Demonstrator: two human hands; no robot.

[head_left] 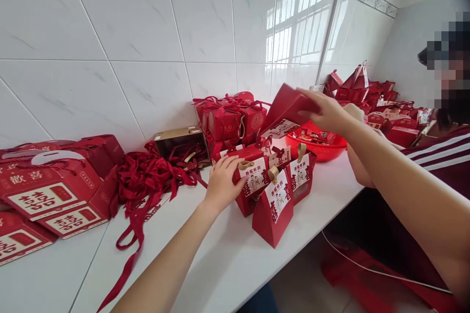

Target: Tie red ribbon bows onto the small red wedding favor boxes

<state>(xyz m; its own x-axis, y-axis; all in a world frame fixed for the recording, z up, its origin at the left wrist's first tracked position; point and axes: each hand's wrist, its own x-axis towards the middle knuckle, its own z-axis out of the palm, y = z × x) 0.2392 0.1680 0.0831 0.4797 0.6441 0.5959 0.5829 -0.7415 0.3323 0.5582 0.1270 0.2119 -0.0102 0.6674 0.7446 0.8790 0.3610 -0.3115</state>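
My right hand (pixel 326 112) holds a red gift box (pixel 284 110) up in the air, tilted, its printed white label facing down. My left hand (pixel 223 183) grips the left side of a standing red gift box (pixel 254 180), with the thumb over the front and the fingers reaching behind. In front of that box stands another red gift box (pixel 277 205) with a gold loop on top. A third red gift box (pixel 301 176) touches the group on the right. Each shows a white label with figures and red characters.
Red ribbon (pixel 147 176) lies heaped beside a gold carton (pixel 181 142). Larger red boxes (pixel 55 190) are stacked at left, and tied red boxes (pixel 235 120) by the wall. A red plastic basket (pixel 325 151) holds small packets. A co-worker (pixel 440 156) sits at right near more boxes.
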